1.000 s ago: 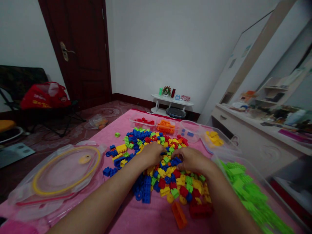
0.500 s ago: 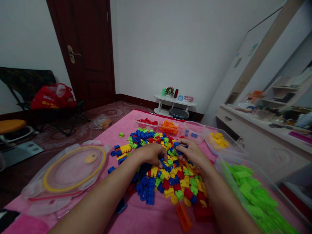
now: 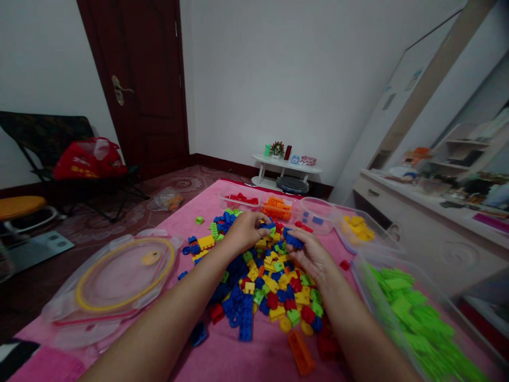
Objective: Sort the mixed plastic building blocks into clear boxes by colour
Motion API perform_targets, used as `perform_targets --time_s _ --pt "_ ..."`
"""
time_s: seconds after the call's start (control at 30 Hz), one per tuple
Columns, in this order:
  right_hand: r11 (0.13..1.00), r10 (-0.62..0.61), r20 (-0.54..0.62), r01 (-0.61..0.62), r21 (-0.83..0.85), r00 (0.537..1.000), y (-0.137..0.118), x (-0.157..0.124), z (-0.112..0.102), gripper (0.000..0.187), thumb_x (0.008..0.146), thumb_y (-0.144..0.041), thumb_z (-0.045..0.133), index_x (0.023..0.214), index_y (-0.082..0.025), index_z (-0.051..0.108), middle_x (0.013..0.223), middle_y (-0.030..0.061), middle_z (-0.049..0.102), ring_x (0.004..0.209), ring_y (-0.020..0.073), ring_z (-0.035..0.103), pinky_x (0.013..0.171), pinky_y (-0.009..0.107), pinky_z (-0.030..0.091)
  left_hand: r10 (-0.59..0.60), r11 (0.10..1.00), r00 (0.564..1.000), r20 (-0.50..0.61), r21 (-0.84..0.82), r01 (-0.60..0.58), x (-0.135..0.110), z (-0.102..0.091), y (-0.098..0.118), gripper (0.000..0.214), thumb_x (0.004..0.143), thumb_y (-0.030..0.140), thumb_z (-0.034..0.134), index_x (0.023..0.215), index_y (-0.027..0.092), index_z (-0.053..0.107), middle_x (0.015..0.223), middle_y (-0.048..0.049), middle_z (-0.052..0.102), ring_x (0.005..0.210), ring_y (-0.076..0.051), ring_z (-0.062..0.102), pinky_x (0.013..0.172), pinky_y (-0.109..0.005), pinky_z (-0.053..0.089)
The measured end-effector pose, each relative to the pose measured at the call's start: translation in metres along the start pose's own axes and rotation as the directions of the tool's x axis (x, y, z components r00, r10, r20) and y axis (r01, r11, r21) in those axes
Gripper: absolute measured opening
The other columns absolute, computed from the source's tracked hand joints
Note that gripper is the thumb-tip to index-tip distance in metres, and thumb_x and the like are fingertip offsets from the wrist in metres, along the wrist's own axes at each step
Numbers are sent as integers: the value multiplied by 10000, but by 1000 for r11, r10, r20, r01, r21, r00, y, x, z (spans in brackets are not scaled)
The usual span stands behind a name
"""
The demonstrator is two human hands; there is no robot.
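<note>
Loosely cupping blue bricks point(image 3: 293, 240) in right hand point(image 3: 312, 254), nearer the round tub point(image 3: 323, 209) than half-curled left hand point(image 3: 247, 232), contents unclear.

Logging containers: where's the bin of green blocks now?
The bin of green blocks sits at lower right in the head view, beside the right forearm.

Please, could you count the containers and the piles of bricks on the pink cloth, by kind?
Boxes: 4 (one each with red bricks, orange bricks, yellow bricks and green bricks)
Round tub with blue bricks: 1
Mixed pile: 1
Total: 6
</note>
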State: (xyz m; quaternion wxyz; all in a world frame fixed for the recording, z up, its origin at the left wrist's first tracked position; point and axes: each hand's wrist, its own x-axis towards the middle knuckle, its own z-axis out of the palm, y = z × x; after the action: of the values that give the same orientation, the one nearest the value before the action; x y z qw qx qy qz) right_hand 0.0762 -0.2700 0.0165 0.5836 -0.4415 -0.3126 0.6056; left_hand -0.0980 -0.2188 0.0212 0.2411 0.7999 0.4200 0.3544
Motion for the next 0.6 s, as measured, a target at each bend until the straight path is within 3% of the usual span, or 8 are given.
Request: perform_targets --time_s 0.1,0.17,0.23,0.4,0.47,0.6 --pt "989 99 89 -107 99 991 -1 -4 7 109 810 -231 563 819 -128 598 651 41 651 427 95 541 334 168 425 69 971 988 -137 -219 -98 0 -2 15 238 761 205 625 985 150 685 900 -48 708 804 -173 647 741 -262 491" --pt "967 140 193 -176 184 971 -2 -8 13 266 873 -384 494 862 -137 591 666 45 649 447 115 566 343 190 440 148 951 982 -121 -254 -175 -3 -1 26 247 772 194 612 1005 169 691 988 -52 712 892 -182 651 814 -275 487" --pt "947 152 234 -209 245 960 -3 -11 18 376 895 -498 430 856 -152 574 638 31 630 445 124 575 329 188 429 226 955 974 -34 -192 -228 -6 1 33 245 793 195 585 1005 192 706 998 -47 718 925 -191 648 850 -289 478" --pt "917 186 85 -204 342 979 4 -10 25 308 930 -425 431 812 -166 547 519 -21 580 367 86 526 272 124 338 264 963 954 141 -101 -251 -12 11 34 334 887 229 438 1139 194 654 1034 -58 706 885 -183 656 841 -296 489" --pt "904 209 54 -214 369 976 9 -9 26 263 924 -389 468 818 -166 557 500 -35 574 357 77 520 273 119 347 248 967 958 145 -92 -236 -13 16 33 390 898 230 412 1248 174 574 1168 -81 655 1026 -193 623 938 -316 456" --pt "889 273 -49 -232 395 961 11 -6 22 177 888 -300 551 777 -162 554 463 -57 543 331 64 490 303 126 404 245 969 961 130 -55 -240 -14 18 32 538 906 325 431 1400 116 384 1454 -140 391 1357 -226 342 1127 -379 263"
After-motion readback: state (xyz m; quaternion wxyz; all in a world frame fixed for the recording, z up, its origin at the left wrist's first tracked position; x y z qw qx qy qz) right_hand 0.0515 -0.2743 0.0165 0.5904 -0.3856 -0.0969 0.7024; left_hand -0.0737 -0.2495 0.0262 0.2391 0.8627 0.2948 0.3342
